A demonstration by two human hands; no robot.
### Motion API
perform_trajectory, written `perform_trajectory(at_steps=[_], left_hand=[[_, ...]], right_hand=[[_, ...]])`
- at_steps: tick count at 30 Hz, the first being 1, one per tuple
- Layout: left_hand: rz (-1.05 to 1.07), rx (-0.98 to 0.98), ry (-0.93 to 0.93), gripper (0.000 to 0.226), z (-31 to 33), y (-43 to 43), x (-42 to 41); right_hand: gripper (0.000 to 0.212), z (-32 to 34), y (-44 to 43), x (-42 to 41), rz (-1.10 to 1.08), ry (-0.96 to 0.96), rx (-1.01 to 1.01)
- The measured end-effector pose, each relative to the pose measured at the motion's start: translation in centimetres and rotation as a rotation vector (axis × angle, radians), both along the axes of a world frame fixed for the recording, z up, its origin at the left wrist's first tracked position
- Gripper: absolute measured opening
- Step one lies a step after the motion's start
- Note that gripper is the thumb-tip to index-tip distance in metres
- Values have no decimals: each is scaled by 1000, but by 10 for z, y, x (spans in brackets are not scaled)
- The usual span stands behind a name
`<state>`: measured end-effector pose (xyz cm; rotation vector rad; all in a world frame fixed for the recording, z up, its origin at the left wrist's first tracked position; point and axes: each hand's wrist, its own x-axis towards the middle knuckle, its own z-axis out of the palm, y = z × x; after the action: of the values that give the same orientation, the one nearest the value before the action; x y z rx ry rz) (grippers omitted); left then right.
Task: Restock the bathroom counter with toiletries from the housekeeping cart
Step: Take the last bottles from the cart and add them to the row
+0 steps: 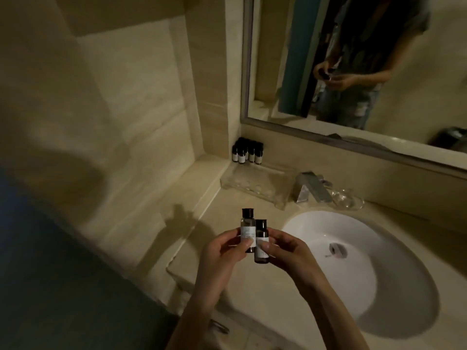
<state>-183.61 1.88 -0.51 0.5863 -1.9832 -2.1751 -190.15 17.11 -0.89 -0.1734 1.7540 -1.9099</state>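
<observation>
Two small dark-capped bottles were up over the front-left part of the counter (227, 207), just beside the basin (379, 286). Left hand (219, 253) pinched the left bottle (246, 227) between thumb and curled fingers; this one sat higher. Right hand (288, 251) pinched the right bottle (261, 234) the same way, lower. Both were upright and side by side; contact between them could not be told.

Surface: pale stone counter, dim light, hand shadows cast on it to the left. White oval basin set into it, drain (337, 250) at centre. Faucet (312, 189) stood behind the basin, and a glass dish (347, 199) just to its right. A clear tray (252, 185) lay left of the faucet along the back. A cluster of bottles (247, 152) with white labels stood packed in the back-left corner, behind the tray.

Room: tiled wall (139, 109) closed the left side, with a low ledge (209, 183) running along its foot. Framed mirror (353, 72) closed the back.

Edges: open counter lay between the hands and the tray, and on the strip beside the ledge.
</observation>
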Motion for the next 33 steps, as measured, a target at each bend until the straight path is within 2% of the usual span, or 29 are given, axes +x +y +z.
perform_trajectory(at_steps=[4,7,12,19,23,28,31,33], left_hand=[[-25,77,-1,25,-8,-20,-54],[34,110,-16,19,-18,-37,-89],[135,133,-39,20,-32,-74,-140],[29,36,-135,18,-63,-107,-229],[74,-28,-210,9,-92,-110,-278],[103,113,-245,15,-120,-109,-312],[92,122,-235,16,-127,-110,-319],[86,104,-240,16,-129,-111,-321]], right_hand=[[39,-10,-25,-45,-78,-55,-53],[27,-25,-47,-88,-194,-64,-51],[20,-55,-91,-189,-299,73,37],[23,-109,-148,-313,-408,212,158],[30,-146,-164,-343,-454,296,254],[31,-173,-175,-352,-447,443,320],[31,-179,-180,-352,-486,544,359],[32,-180,-181,-354,-533,541,380]])
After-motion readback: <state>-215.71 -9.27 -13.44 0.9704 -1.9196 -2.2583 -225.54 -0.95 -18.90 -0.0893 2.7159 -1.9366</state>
